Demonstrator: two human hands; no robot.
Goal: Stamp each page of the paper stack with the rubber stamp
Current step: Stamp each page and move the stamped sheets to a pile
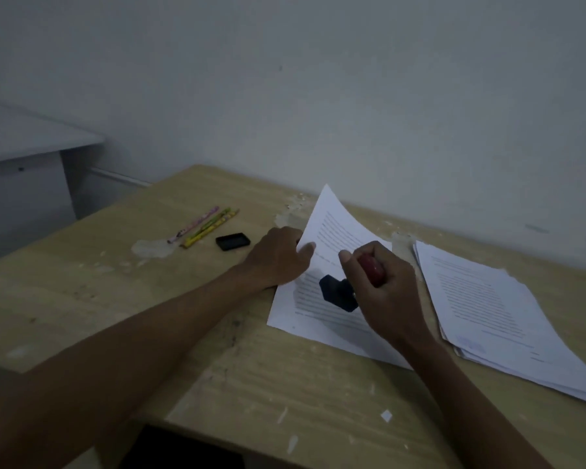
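A printed sheet point(332, 225) curls up off the paper stack point(305, 319) in the middle of the wooden table. My left hand point(278, 255) pinches the sheet's left edge with the thumb on top. My right hand point(383, 286) grips the rubber stamp point(339, 291) by its red handle. The stamp's dark base points left, just above the lower page. To the right lies a second pile of printed pages point(494, 306) with a faint blue stamp mark near its front corner.
A black ink pad point(232, 241) sits left of my left hand, with three pencils point(203, 226) behind it. The table point(115, 299) is scuffed and flecked with white paint; a wall runs along its far edge. A white desk point(24, 137) stands at far left.
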